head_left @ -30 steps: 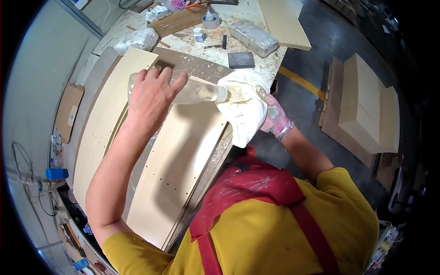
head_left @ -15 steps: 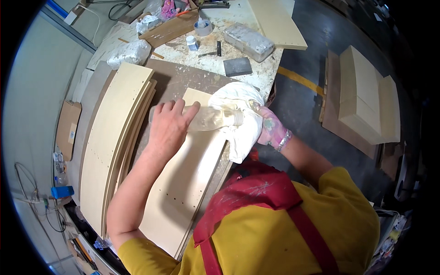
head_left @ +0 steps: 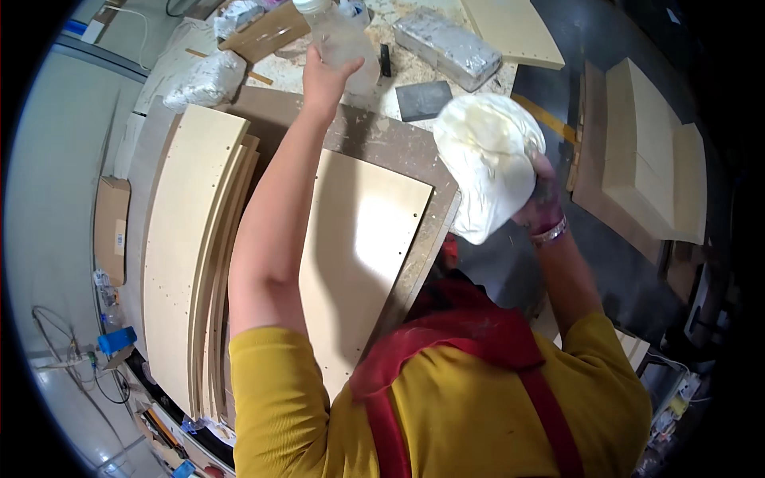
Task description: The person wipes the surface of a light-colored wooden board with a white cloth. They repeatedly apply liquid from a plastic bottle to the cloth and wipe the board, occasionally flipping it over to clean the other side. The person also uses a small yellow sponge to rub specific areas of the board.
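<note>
At the far side of the bench, my left hand is wrapped round a clear plastic bottle with a pale cap. The bottle stands upright; whether its base rests on the bench I cannot tell. To the right, a bunched white cloth with a yellowish damp patch is held up by my right hand, which wears a stained pink glove. The cloth hides part of those fingers. Between my arms lies a pale wooden panel with small drilled holes, my left arm's shadow across it.
Curved wooden panels are stacked at the left. A grey block, a plastic-wrapped brick-shaped package and a cardboard box sit on the bench's far part. Cardboard-coloured curved pieces stand on the right.
My left hand has moved the bottle from its tilt against the cloth to upright at the bench's far side. My right hand has drawn the cloth away to the right.
</note>
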Motion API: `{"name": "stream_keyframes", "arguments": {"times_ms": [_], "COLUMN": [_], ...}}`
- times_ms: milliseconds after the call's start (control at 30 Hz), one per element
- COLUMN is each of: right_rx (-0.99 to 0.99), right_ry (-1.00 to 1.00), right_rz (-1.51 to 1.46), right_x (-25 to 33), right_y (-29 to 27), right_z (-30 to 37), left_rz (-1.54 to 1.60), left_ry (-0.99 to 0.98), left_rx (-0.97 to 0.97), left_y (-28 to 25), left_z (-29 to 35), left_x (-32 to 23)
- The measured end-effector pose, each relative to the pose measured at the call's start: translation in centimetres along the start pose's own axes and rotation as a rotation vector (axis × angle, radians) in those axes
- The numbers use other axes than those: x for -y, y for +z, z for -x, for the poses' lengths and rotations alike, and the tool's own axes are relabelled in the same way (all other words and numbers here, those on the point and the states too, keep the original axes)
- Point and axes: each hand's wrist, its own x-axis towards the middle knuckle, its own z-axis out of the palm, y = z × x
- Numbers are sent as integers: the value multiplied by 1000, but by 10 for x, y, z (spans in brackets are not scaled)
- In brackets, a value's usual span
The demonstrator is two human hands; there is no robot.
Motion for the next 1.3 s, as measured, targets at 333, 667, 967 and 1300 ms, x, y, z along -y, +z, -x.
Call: {"name": "stream_keyframes", "arguments": {"times_ms": [333, 667, 967, 1300], "right_rx": [-294, 743, 494, 211], "right_ry": [16, -361, 38, 4], "right_rz": [608, 2308, 2047, 2130], "right_x": [36, -127, -104, -137], "right_y": [-2, 21, 45, 40], "right_z": [31, -140, -111, -137], "left_rz": [-431, -1039, -1007, -1019], "left_ry": [1, -149, -219, -210], "left_rx": [46, -11, -72, -66], "left_y": [-32, -75, -74, -77], "left_z": [84, 258, 257, 258], "left_x": [6, 18, 6, 6]}}
